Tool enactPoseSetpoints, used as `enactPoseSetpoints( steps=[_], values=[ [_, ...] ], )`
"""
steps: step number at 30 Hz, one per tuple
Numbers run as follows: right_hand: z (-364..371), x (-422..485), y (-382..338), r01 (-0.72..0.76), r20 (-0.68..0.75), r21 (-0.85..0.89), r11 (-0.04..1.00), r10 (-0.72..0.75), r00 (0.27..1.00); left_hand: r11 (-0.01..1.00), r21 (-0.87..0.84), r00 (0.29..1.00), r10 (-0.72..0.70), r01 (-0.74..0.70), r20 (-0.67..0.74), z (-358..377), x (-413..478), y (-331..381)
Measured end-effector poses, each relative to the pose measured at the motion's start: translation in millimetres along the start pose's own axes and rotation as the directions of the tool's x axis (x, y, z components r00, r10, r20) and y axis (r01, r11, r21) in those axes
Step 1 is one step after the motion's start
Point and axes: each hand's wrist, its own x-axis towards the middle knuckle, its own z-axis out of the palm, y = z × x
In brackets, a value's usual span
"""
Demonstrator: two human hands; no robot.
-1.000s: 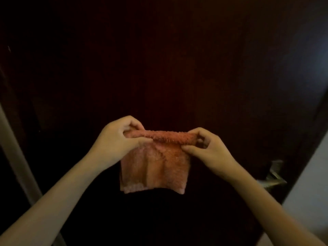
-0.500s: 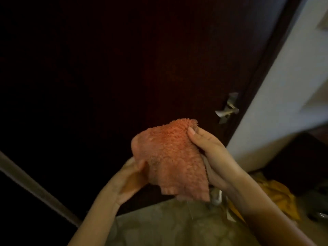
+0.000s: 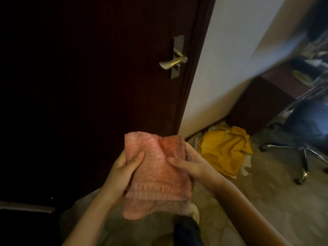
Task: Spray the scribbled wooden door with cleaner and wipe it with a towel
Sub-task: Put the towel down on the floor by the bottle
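- Because the towel (image 3: 156,171) was only pinched at its side edges, thumbs on top, by the left hand (image 3: 124,167) and right hand (image 3: 193,167), its loose lower end could slip free, I judged.
- No cleaner bottle showed; dry wiping risked smearing.
- Towel hung between both hands, near but apart from the door (image 3: 99,82), below the handle (image 3: 173,62).

The dark door (image 3: 97,77) face is unobstructed, only its handle (image 3: 173,62) jutting near the right edge.

One door (image 3: 88,86), one handle (image 3: 173,62), one towel (image 3: 156,174), two hands: left (image 3: 124,167), right (image 3: 191,166).
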Motion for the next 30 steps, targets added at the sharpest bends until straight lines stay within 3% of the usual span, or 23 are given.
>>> enactPoseSetpoints(
  steps=[4, 9, 13, 15, 18, 21, 26, 30],
  values=[
    [-57.7, 21.7, 13.7, -0.053, -0.060, -0.085, 0.995, 0.048, 0.997, 0.996, 0.045, 0.995, -0.074, 0.077, -0.062, 36.0, 33.4, -20.6],
    [-142.7, 63.9, 19.1, -0.203, 0.018, -0.024, 0.979, 0.204, 0.979, 0.952, -0.243, 0.950, -0.237, 0.186, -0.204, 84.9, 88.2, -55.8],
    [-181.4, 116.1, 13.5, -0.015, 0.077, -0.283, 0.959, 0.039, 0.996, 0.850, -0.497, 0.960, -0.259, 0.176, -0.104, 107.7, 133.5, -80.6],
    [-197.2, 147.6, 20.2, 0.036, 0.081, -0.428, 0.903, -0.001, 0.997, 0.833, -0.518, 0.961, -0.268, 0.196, -0.067, 108.8, 157.3, -99.4],
    [-221.8, 199.8, 52.9, 0.074, 0.072, -0.605, 0.793, -0.038, 0.997, 0.908, -0.358, 0.956, -0.273, 0.219, -0.108, 104.9, 203.7, -137.5],
    [-251.7, 258.7, 112.9, 0.065, 0.017, -0.628, 0.776, -0.070, 0.997, 0.971, -0.120, 0.963, -0.225, 0.208, -0.148, 102.1, 265.9, -190.8],
    [-294.2, 351.8, 281.5, 0.034, -0.078, -0.605, 0.795, -0.102, 0.992, 0.967, 0.149, 0.970, -0.182, 0.207, -0.162, 76.7, 364.5, -348.2],
    [-324.2, 407.2, 427.7, -0.038, -0.068, -0.627, 0.778, -0.006, 0.998, 0.934, 0.225, 0.957, -0.246, 0.277, -0.154, 56.1, 415.2, -493.4]
  ],
)
